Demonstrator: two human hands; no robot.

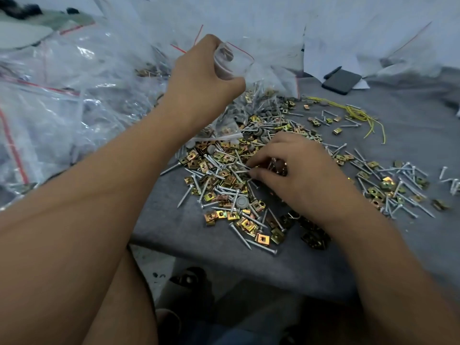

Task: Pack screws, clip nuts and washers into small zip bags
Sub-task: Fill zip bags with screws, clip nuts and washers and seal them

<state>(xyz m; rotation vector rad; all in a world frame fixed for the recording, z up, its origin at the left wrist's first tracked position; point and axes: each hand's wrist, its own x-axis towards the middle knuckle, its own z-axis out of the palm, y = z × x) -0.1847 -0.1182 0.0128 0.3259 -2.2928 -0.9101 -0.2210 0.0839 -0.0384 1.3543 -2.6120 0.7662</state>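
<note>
Head view: right hand (293, 168) low on the pile, fingertips pinching at screws (234, 168) lying roughly crosswise to the fingers, among clip nuts (246, 224) and grey washers (242, 201) on the grey tabletop (189, 235). Up and to the left, well apart, left hand (201, 78) gripping a small zip bag (230, 62), mouth toward the right. Likely next: lifting picked pieces up-left to that mouth. No readable writing or brand anywhere.

A grey cloth-covered counter (214, 245) fills the scene; past its near edge lies pale speckled floor (149, 262). White sheeting (348, 26) hangs beyond its far edge.
</note>
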